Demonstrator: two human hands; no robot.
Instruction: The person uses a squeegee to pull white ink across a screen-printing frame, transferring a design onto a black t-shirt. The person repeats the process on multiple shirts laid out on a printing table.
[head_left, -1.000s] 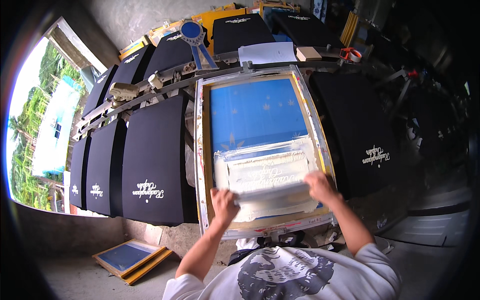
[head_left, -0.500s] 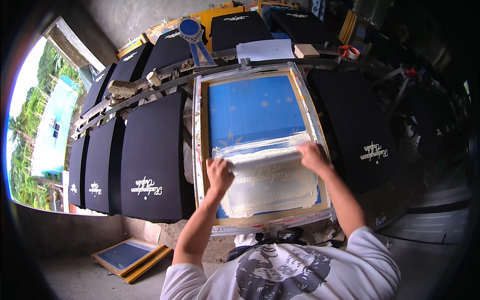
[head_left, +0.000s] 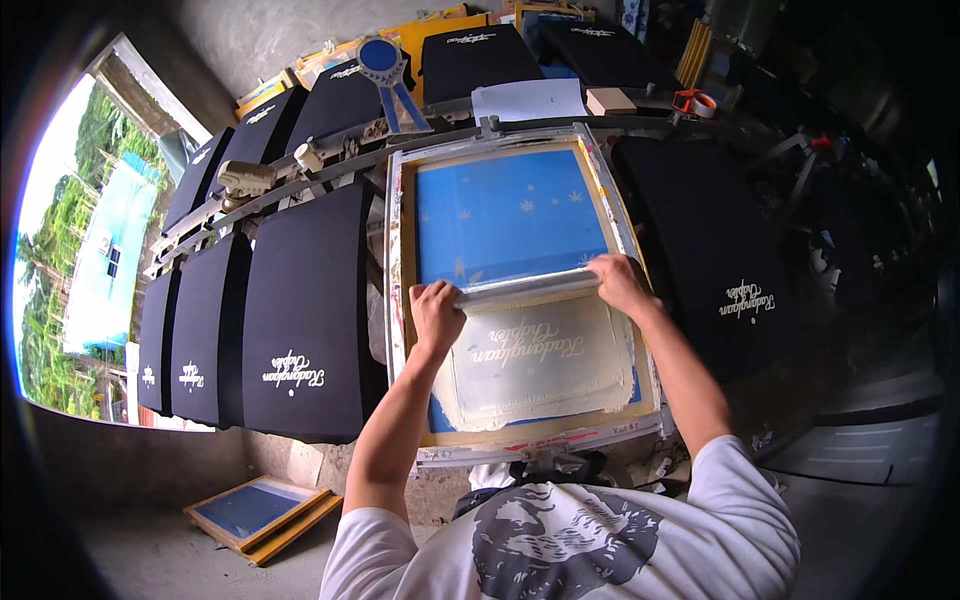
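Note:
Both my hands grip a long squeegee [head_left: 532,289] that lies across a framed printing screen [head_left: 500,225]. My left hand [head_left: 436,318] is closed round its left end and my right hand [head_left: 622,284] round its right end. Blue mesh with pale leaf shapes shows beyond the squeegee. On the near side, a thin, smeared film of white ink [head_left: 540,385] covers the mesh, and script lettering shows through it. A white line of ink runs along the squeegee's far edge. The lower edge of the squeegee is hidden.
Black shirts on boards stand left [head_left: 308,310], right [head_left: 700,240] and behind. A blue fan [head_left: 380,55], a white sheet [head_left: 528,98], a small block [head_left: 611,101] and orange tape [head_left: 694,103] sit beyond the screen. Spare framed screens [head_left: 255,510] lie on the floor at left.
Both hands have pushed the squeegee away from me across the screen. The band of white ink ahead of it has narrowed, and the lettering behind it now shows more fully.

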